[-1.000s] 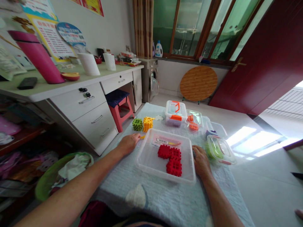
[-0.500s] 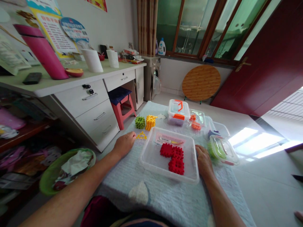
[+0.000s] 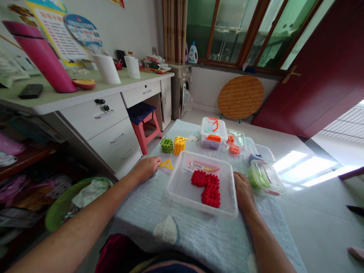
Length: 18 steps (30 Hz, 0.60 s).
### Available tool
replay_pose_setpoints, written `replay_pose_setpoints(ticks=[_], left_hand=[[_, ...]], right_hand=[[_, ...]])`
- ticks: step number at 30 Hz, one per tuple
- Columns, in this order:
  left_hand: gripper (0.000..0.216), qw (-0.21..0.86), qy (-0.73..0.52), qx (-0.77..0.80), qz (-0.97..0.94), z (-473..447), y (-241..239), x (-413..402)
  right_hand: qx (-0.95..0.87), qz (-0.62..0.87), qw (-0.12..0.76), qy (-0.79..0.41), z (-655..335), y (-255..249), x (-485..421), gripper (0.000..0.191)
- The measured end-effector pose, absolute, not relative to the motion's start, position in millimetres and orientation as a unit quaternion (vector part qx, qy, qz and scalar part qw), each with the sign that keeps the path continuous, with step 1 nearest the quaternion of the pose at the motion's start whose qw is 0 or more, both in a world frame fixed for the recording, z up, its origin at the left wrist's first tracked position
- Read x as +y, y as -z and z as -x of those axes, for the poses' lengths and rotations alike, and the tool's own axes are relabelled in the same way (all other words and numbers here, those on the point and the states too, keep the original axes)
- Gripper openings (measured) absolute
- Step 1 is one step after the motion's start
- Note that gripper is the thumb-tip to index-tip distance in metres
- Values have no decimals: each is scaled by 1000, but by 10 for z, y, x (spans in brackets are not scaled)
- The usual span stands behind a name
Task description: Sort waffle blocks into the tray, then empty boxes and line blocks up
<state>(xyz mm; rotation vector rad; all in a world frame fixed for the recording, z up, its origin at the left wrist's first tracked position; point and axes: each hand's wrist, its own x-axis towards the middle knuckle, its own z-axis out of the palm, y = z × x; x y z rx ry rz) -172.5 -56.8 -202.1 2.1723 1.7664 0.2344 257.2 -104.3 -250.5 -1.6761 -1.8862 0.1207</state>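
Observation:
My left hand (image 3: pixel 148 167) is closed at the left of the table, its fingertips on a flat yellow openwork toy piece (image 3: pixel 166 163). Part of that piece is hidden by the fingers. My right hand (image 3: pixel 243 189) holds the right side of a clear plastic box (image 3: pixel 178 193), fingers bent against its wall. Inside the box lie red interlocking toy blocks (image 3: pixel 209 187), joined in a bent row, and a printed pink label is visible at its back. Behind my left hand stand a green block (image 3: pixel 166 145) and a yellow block (image 3: pixel 179 145).
A lidded box with orange clips (image 3: pixel 214 132) stands behind, beside a clear container with orange pieces (image 3: pixel 234 149). Farther right sits a container with green pieces (image 3: pixel 265 178). A cloth (image 3: pixel 196 235) covers the table. A desk (image 3: pixel 105 117) and a stool (image 3: pixel 145 125) stand left.
My left hand has shifted slightly left, and the flat yellow piece has moved with it. My right hand stays at the box. The whole view has shifted a little.

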Motion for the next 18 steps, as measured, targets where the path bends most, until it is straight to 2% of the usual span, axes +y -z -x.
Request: replay_pose_setpoints(ticks=[5,10,13,18], left_hand=[[26,337,-60,592,-730,1714,1862,-542],[35,603,-33,559,-568,1764,1797,-611],[34,633,-16,587,-504,1800,1812,-583],[31,596,-31,633,-493,1869,1828,-479]], right_hand=[[-718,628,298,-45,-2575,2503,-1046,33],[-724,625,290,-37,-2571,2491,-1052,34],[-724,626,289,-35,-2565,2479,-1055,36],[-723,631,278,-40,-2566,2463,-1054,37]])
